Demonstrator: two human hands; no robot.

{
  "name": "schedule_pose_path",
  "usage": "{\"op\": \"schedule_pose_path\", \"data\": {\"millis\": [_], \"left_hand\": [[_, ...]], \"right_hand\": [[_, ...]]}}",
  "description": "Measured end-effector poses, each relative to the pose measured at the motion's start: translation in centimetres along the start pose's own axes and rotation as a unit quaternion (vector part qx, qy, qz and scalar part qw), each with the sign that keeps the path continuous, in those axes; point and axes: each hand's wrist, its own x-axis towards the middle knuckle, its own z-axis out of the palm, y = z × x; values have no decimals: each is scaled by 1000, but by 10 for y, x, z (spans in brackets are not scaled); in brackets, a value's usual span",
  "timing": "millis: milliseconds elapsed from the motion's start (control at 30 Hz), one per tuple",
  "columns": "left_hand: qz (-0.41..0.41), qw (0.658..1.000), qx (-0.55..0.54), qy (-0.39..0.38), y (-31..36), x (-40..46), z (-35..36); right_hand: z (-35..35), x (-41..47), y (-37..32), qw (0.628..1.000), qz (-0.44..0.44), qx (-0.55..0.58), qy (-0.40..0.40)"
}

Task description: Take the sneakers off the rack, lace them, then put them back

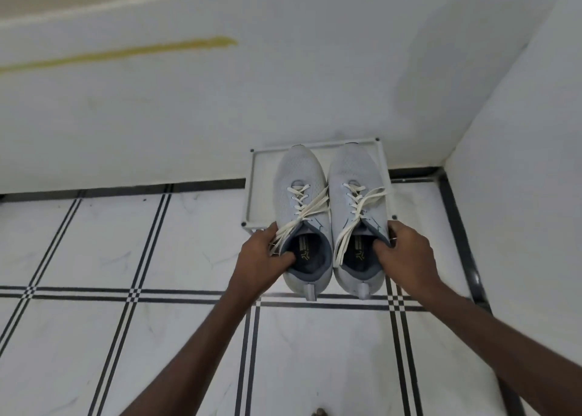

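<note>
Two pale grey sneakers with cream laces lie side by side, toes toward the wall, over a small white rack [256, 179]. The left sneaker [299, 179] is gripped at its collar by my left hand [263, 252], thumb inside the opening. On the right sneaker [356, 176] my right hand [404, 247] holds the collar the same way. The laces are threaded through the eyelets, and their loose ends hang over the openings. The heels stick out past the rack's front edge.
The rack stands in a corner against a white wall [283, 85], with a second wall [519, 163] close on the right. A white tiled floor [157, 242] with black lines spreads to the left and toward me. A toe [319, 412] shows at the bottom edge.
</note>
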Motion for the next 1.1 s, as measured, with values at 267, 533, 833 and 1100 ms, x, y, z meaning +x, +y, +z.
{"op": "schedule_pose_path", "data": {"millis": [267, 533, 833, 1100], "left_hand": [[1, 1000, -16, 3, -17, 135, -12], [-54, 997, -6, -49, -94, 273, 21], [-85, 991, 21, -99, -141, 320, 69], [-101, 985, 44, -130, -148, 318, 78]], "right_hand": [[38, 126, -33, 1000, 11, -9, 1], [140, 242, -12, 999, 53, -7, -1], [190, 277, 31, 996, 89, -24, -15], [195, 283, 42, 993, 91, -41, -56]]}}
